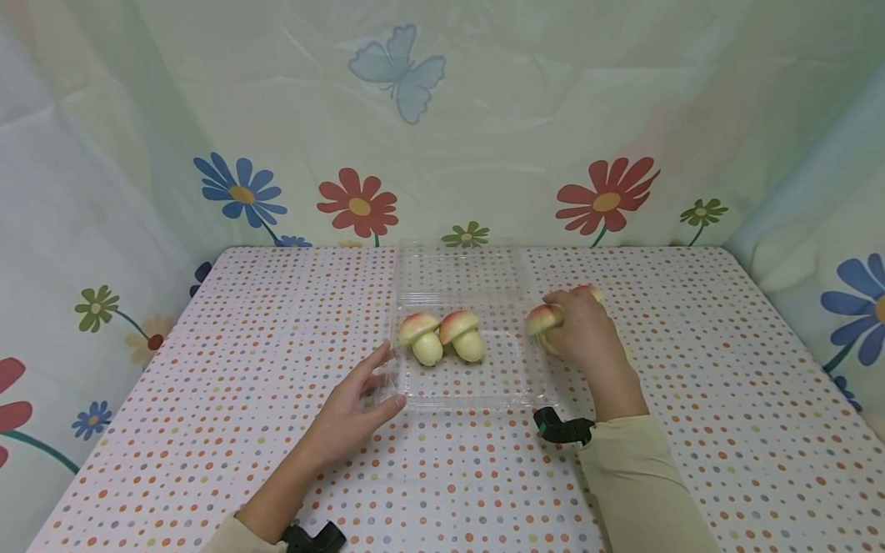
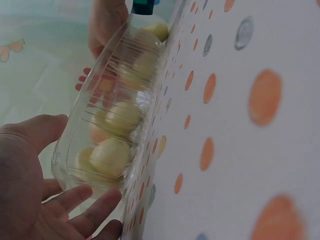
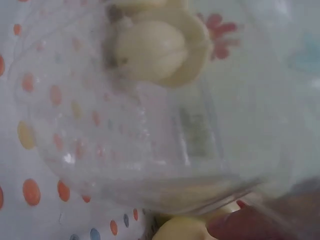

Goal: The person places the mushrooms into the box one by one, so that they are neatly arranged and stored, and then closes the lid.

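A clear plastic clamshell box [image 1: 464, 401] lies with its lid folded back, and two toy mushrooms with red-tinged caps, a left one [image 1: 420, 338] and a right one [image 1: 464, 335], sit in its left half. My left hand [image 1: 352, 411] is at the box's left side, thumb and fingers spread along the wall [image 2: 60, 160]. Just beyond the right wall, my right hand [image 1: 584, 329] pinches a third toy mushroom [image 1: 542, 320]. In the right wrist view, only the thumb [image 3: 250, 225] and part of a pale mushroom [image 3: 180, 229] show at the bottom edge.
Another mushroom [image 1: 588, 291] lies partly hidden behind the right hand. The clear lid [image 1: 460, 267] extends toward the back edge of the dotted table [image 1: 454, 493]. A flowered curtain [image 1: 507, 81] hangs behind. Black wrist cameras sit on both forearms.
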`<control>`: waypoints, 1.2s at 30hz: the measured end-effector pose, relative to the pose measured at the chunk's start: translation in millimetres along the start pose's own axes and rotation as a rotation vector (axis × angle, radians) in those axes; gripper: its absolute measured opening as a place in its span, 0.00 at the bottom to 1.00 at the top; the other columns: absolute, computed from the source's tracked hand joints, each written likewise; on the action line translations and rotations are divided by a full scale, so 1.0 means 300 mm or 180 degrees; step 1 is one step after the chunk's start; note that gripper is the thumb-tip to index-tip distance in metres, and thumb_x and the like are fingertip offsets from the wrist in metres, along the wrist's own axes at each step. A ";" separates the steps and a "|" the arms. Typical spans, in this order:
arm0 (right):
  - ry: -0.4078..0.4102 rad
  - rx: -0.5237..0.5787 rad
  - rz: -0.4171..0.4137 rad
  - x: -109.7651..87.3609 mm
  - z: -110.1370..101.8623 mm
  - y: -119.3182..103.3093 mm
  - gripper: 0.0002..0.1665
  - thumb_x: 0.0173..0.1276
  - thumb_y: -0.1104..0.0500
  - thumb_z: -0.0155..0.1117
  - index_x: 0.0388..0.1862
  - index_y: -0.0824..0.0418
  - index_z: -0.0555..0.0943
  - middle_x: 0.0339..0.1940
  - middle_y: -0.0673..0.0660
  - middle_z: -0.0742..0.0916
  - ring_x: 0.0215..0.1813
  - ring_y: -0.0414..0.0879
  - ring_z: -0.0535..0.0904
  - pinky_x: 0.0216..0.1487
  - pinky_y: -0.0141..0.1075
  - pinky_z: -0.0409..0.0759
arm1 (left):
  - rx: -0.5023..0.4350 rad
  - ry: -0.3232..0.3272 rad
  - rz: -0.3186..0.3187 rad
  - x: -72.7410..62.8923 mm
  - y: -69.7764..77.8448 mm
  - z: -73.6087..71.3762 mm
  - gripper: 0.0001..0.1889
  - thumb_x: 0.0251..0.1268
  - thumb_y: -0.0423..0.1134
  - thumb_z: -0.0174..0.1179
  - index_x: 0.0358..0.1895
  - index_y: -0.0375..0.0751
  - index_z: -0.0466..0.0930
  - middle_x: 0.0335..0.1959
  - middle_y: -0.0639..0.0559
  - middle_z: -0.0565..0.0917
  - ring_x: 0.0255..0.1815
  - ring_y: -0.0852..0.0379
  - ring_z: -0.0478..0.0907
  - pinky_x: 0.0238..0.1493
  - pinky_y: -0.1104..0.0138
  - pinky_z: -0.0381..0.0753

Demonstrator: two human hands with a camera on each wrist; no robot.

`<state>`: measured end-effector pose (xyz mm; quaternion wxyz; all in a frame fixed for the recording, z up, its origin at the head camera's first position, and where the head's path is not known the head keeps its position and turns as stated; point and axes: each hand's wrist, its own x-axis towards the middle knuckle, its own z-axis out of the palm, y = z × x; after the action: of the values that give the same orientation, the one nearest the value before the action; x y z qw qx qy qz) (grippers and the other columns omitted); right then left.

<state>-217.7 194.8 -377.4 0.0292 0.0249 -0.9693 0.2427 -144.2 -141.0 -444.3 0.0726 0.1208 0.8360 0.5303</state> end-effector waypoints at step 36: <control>0.0276 0.0152 0.0220 -0.009 -0.029 0.021 0.26 0.65 0.65 0.69 0.62 0.69 0.77 0.56 0.74 0.84 0.51 0.66 0.80 0.47 0.56 0.80 | -0.0023 0.0001 -0.0044 0.004 -0.009 0.003 0.44 0.73 0.52 0.65 0.85 0.58 0.50 0.84 0.54 0.59 0.81 0.40 0.62 0.75 0.38 0.66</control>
<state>-215.0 204.7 -372.8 0.0622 -0.0184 -0.9614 0.2675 -145.6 -141.0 -446.9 0.0766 0.1146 0.8349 0.5328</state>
